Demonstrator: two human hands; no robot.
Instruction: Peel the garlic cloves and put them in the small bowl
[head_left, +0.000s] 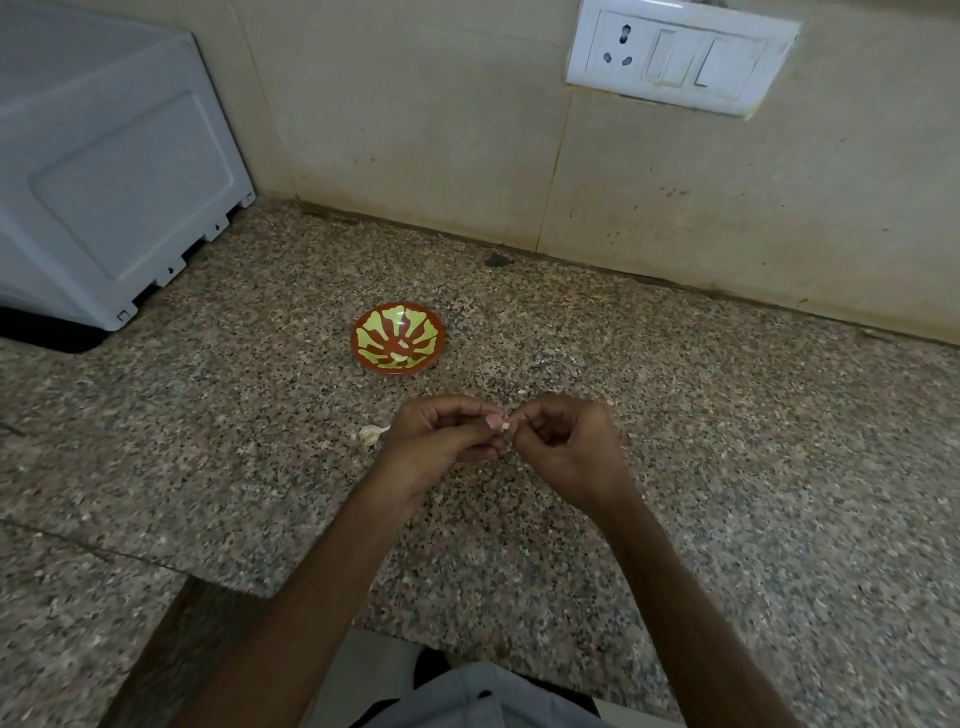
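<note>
- The left grip and the right grip meet above the table. Their fingers are curled, and both pinch one garlic clove, which is mostly hidden.
- The clove looks small and light. I judge its skin dry and papery, and its flesh firm but slippery once bare.
- One grip should hold the body while a nail pulls the skin from the tip.
- The small bowl stands near, behind the hands. More garlic lies just beside the left grip.
</note>
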